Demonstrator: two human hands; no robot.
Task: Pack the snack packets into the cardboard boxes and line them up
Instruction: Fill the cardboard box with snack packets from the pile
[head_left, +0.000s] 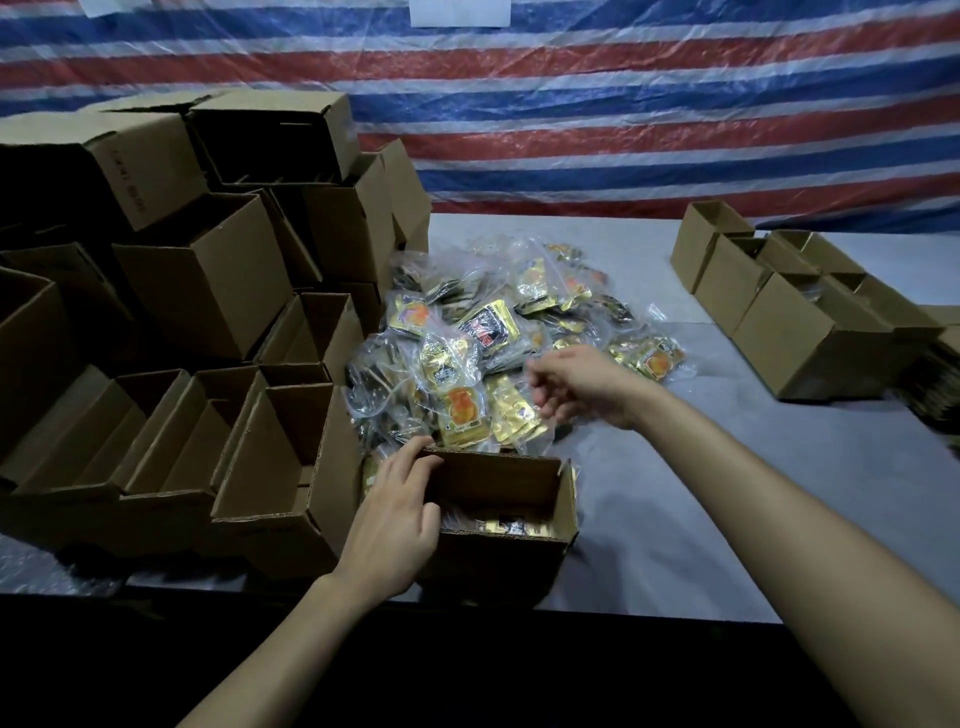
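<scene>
An open cardboard box (514, 558) stands at the table's near edge, with a few packets lying at its bottom. My left hand (397, 525) grips the box's left wall, thumb inside and fingers along the top edge. Just beyond the box lies a heap of snack packets (483, 343), gold and black, in clear plastic bags. My right hand (582, 384) hovers above the near right part of the heap, fingers loosely curled and holding nothing that I can see.
A tall stack of open empty cardboard boxes (208, 322) fills the left side. A row of boxes (779, 312) runs along the right of the grey table (727, 493). A striped red, white and blue tarp (623, 104) hangs behind.
</scene>
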